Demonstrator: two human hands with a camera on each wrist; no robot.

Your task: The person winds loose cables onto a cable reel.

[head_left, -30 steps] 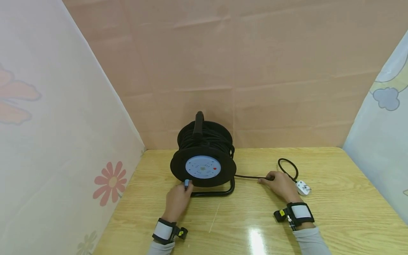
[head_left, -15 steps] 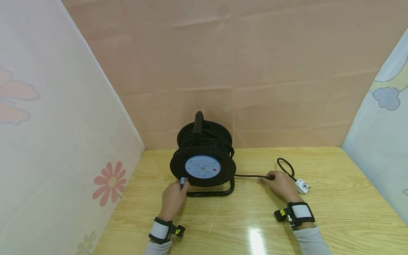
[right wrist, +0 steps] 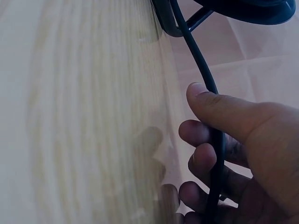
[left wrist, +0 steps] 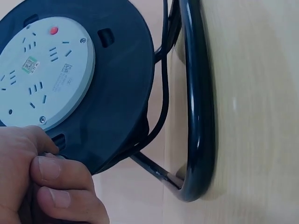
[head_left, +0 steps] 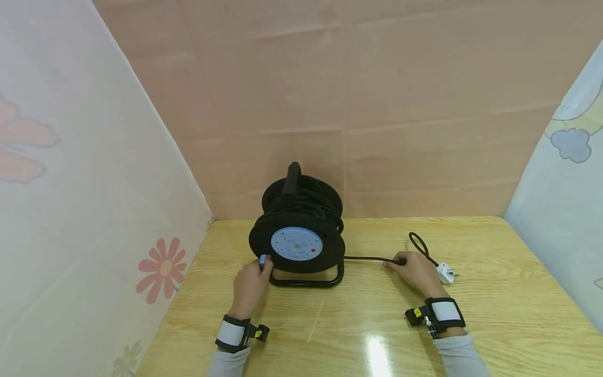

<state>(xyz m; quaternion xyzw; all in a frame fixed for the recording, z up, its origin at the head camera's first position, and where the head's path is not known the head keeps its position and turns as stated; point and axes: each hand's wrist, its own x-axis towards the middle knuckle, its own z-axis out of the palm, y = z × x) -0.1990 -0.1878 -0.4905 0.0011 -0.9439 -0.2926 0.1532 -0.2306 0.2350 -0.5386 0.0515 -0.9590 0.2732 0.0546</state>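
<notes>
A black cable reel (head_left: pixel 330 246) stands on the table, its round pale socket panel (head_left: pixel 297 243) facing forward with a red button. At the reel's lower left edge, my left hand (head_left: pixel 249 288) grips the crank knob (head_left: pixel 262 259), whose blue-grey end shows above the fingers. In the left wrist view, curled fingers (left wrist: pixel 70 203) mostly hide that knob. My right hand (head_left: pixel 416 272) holds the black cable (head_left: pixel 365 257) that runs out from the reel's right side. The right wrist view shows thumb and fingers around this cable (right wrist: pixel 198 58). Beyond the right hand lies the white plug (head_left: pixel 445 273).
A tubular black stand (head_left: pixel 306 284) supports the reel, and a carrying handle (head_left: pixel 291 180) rises over it. Short cable (head_left: pixel 416 240) loops back to the plug. Brown paper (head_left: pixel 400 131) covers the rear wall; a flowered sheet (head_left: pixel 118 183) borders the left side.
My left hand has moved left and slightly up with the knob. The reel has shifted a little left. The cable loop by the plug has narrowed and the plug has turned; my right hand stays nearly still.
</notes>
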